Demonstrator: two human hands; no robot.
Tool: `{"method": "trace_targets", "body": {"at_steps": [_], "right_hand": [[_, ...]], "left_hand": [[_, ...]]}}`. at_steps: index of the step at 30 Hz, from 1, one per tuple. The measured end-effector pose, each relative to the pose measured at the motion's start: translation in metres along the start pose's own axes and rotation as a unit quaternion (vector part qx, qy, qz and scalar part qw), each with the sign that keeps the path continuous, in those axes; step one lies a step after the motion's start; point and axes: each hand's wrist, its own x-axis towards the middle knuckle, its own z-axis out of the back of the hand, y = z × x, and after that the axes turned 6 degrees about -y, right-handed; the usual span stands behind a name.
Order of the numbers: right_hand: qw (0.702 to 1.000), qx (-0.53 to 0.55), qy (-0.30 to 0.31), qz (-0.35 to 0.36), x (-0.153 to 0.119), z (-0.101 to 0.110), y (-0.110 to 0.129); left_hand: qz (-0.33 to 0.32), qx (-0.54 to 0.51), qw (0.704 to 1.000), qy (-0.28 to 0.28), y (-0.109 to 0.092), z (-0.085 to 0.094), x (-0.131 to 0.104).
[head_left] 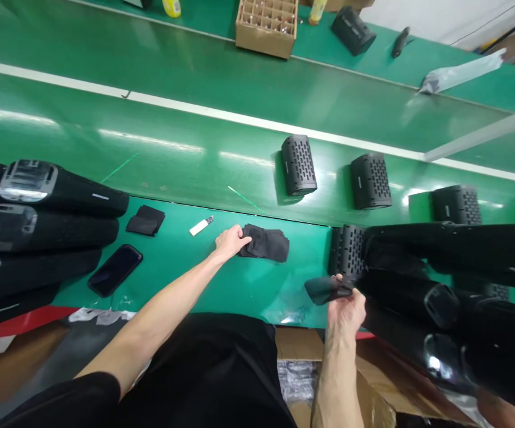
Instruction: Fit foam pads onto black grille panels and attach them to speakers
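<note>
My left hand (232, 242) pinches the left end of a stack of black cloth pieces (269, 244) lying on the green table (239, 285). To the right, my right hand (347, 308) holds a thin black cloth piece (326, 290) above the table's front edge, its left part hanging free and slightly blurred. Just behind that hand, a black perforated housing (351, 249) stands on the table. Left of my left hand lie a small white-handled cutter (201, 225), a folded black cloth (145, 220) and a dark phone (115, 270).
Long black covers are piled at the left (47, 232) and right (409, 297). Black perforated units (300, 165) stand on the green belt (172, 160) behind. A divided cardboard box (264, 41) is on the far shelf. Below the table is an open carton (300, 345).
</note>
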Motion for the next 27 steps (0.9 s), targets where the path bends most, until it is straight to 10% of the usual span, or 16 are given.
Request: {"method": "trace_targets", "body": {"at_steps": [6,16,27], "right_hand": [[0.992,-0.109,-0.03,0.053,0.012,0.018,0.028],[0.889,-0.42,-0.052,0.173,0.084,-0.028,0.074],[0.836,-0.528,-0.081,0.13,0.054,-0.01,0.035]], "left_hand": [[-0.008,0.021,1.0,0.016,0.003,0.005,0.006],[-0.036,-0.033,0.998,0.037,0.007,0.016,0.007],[-0.056,-0.088,0.994,0.02,0.021,0.006,0.009]]}}
